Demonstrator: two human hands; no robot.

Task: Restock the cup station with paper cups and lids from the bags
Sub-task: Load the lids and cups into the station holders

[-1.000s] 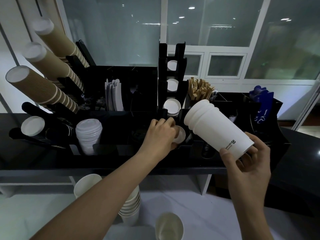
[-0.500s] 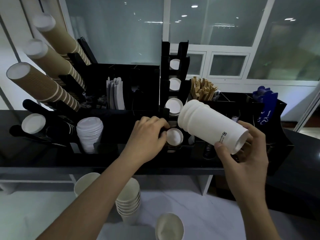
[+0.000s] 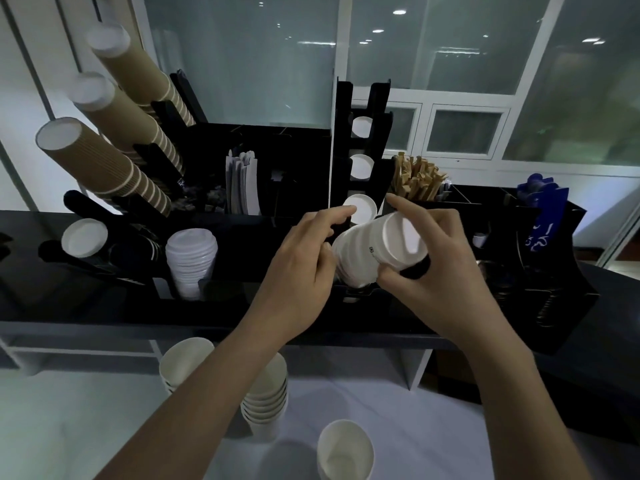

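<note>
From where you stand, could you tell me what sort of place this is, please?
Probably a self-serve coffee or drinks station, perhaps in an office or café: a black cup dispenser rack, brown ripple cup stacks, stacked white lids and wooden stirrers.

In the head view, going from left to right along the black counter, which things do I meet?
Single white cup bottom in the black holder → stack of white lids → left hand → stack of white cups gripped by the right hand → blue sign.
</note>
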